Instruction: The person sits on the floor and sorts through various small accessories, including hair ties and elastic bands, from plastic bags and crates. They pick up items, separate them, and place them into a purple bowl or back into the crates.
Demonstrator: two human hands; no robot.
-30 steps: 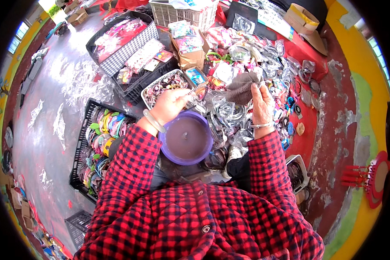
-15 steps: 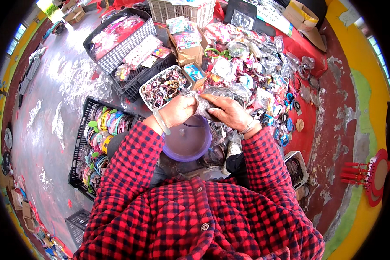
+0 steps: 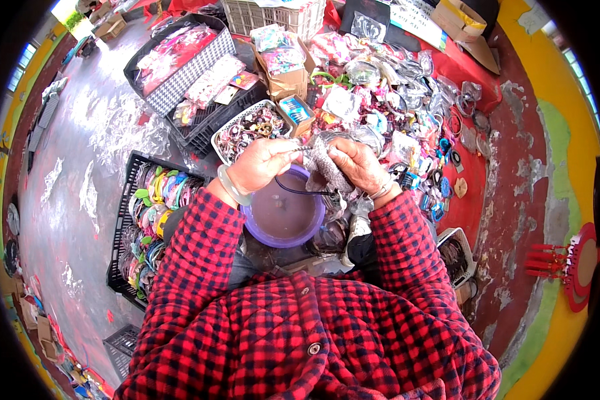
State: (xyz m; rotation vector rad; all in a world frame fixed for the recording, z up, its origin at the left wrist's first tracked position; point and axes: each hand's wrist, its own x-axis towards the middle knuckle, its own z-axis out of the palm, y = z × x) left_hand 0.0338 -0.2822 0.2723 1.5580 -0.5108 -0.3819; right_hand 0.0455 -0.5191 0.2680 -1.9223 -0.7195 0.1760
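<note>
Over a purple basin (image 3: 249, 223) of cloudy liquid, both my hands are raised close together. My left hand (image 3: 263, 165) is closed, thumb against fingers, on one end of a thin dark hair hoop (image 3: 299, 191). The hoop curves down over the basin toward the other hand. My right hand (image 3: 361, 165) is closed round a bunched grey cloth (image 3: 321, 168), which hangs between the two hands. Where the cloth meets the hoop is partly hidden by my fingers.
Beyond my hands stands a white basket (image 3: 221, 141) of hair ties, beside a small blue-topped box (image 3: 296, 109). Bagged hair accessories (image 3: 373, 73) are heaped on red cloth at right. A black crate (image 3: 123, 230) of colourful headbands lies at left, with stacked crates (image 3: 197, 137) farther off.
My hands have moved slightly apart. The left hand has turned so its thumb and fingers show, and more of the grey cloth and dark hoop is visible between them.
</note>
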